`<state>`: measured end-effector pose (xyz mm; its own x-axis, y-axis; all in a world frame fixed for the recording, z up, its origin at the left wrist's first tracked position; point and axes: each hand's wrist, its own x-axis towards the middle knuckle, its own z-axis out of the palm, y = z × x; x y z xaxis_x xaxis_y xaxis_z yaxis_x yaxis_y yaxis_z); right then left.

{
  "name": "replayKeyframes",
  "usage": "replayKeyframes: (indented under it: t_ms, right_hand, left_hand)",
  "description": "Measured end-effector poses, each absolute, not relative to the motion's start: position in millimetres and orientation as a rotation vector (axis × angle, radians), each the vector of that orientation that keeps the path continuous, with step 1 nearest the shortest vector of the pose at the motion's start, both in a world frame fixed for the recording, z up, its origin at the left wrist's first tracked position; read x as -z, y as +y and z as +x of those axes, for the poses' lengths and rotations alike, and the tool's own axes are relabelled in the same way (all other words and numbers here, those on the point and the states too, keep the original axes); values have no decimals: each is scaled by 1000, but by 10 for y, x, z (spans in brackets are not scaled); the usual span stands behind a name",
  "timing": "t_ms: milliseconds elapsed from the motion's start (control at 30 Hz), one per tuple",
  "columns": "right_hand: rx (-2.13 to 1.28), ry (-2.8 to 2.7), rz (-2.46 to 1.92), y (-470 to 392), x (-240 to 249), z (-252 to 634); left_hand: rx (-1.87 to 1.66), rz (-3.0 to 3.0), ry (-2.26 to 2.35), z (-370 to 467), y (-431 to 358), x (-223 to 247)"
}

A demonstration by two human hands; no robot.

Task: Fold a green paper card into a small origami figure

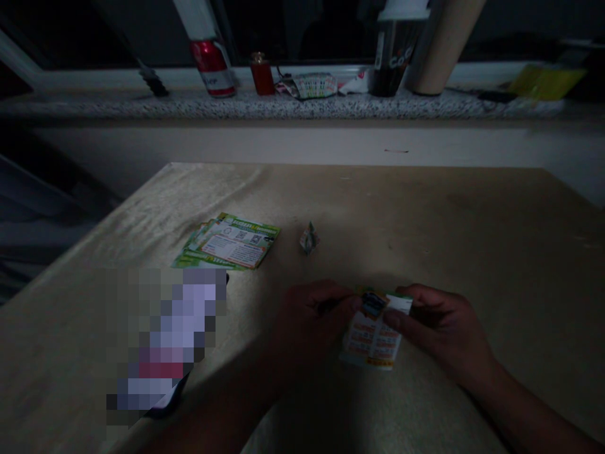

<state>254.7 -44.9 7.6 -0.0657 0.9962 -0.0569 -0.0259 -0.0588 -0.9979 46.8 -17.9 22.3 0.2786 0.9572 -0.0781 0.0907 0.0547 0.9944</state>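
Between my two hands is a printed paper flyer (375,340), with rows of orange and dark text and a dark picture near its top edge. My left hand (314,318) pinches its upper left side. On the upper right, my right hand (432,318) grips it with the thumb lying on the printed face. Beyond the hands, a small folded paper piece (310,239) rests on the table, apart from both. A loose stack of green and white flyers (231,243) lies farther left.
A phone (189,328) with a lit, pixelated screen lies left of my left arm on the pale table (425,208). Along the speckled windowsill (165,108) stand a red can (212,66), a red lighter (262,74), a dark cup (394,57) and a cardboard tube (442,47).
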Motion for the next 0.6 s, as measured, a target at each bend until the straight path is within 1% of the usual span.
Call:
replayKeyframes:
  t_ms: [267,433,600]
  right_hand:
    - [-1176,-1309,-1438,-457,-65,2489]
    - [-1082,-1442,-1530,-426,6,2518]
    - [-868,-1662,-1572,-412,102,2555]
  left_hand:
    - [-836,1556,1275,472,-185,-173]
    - [-706,1688,1357,467,-148,-115]
    - [-613,1748,1420,485,-117,-60]
